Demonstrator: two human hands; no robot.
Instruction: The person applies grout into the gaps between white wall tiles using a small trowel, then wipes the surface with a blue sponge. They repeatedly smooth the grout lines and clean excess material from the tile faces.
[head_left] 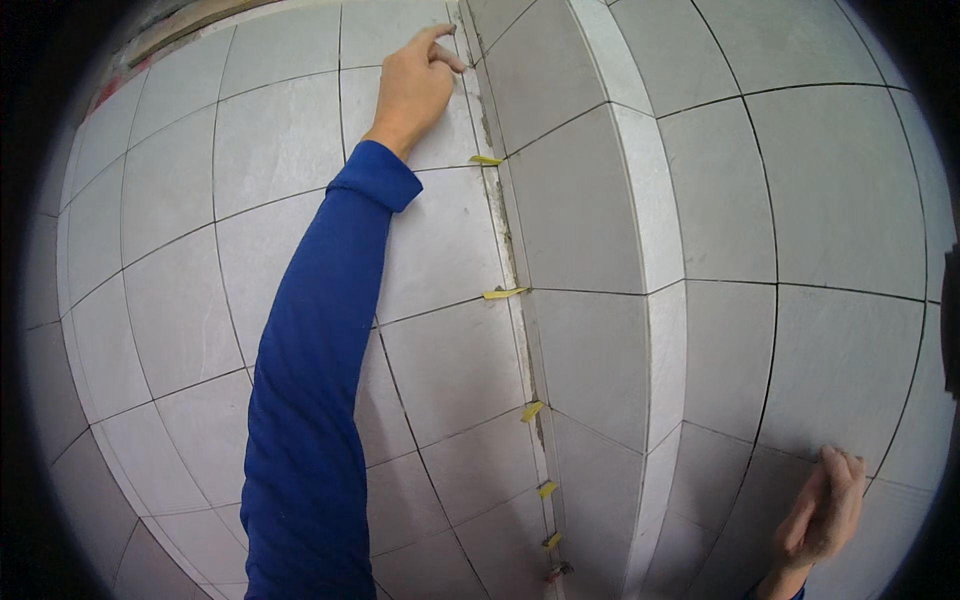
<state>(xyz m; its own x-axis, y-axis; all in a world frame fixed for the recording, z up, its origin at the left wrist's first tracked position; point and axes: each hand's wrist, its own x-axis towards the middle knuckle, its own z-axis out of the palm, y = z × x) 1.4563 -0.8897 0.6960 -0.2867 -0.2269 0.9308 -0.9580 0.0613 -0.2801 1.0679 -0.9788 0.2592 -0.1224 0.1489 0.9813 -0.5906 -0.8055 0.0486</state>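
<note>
My left hand [415, 90] reaches high, at the upper end of the corner joint [508, 240] between two tiled faces. Its index finger stretches toward the joint and its thumb stands apart, with nothing visible between them. The blue sleeve covers that arm up to the wrist. My right hand [825, 505] is low at the right, against or close to a grey tile [845, 380]. Its fingers are bent and pressed together; whether they hold anything is hidden. Small yellow wedges [503, 294] sit along the corner joint, at the ends of the tile seams.
Large light grey tiles [280, 135] cover the left face. Right of the corner, a narrow tiled face [570, 200] ends at a pale edge strip [655, 200], beyond which more tiles continue. A small dark reddish object [560, 572] lies at the joint's lower end.
</note>
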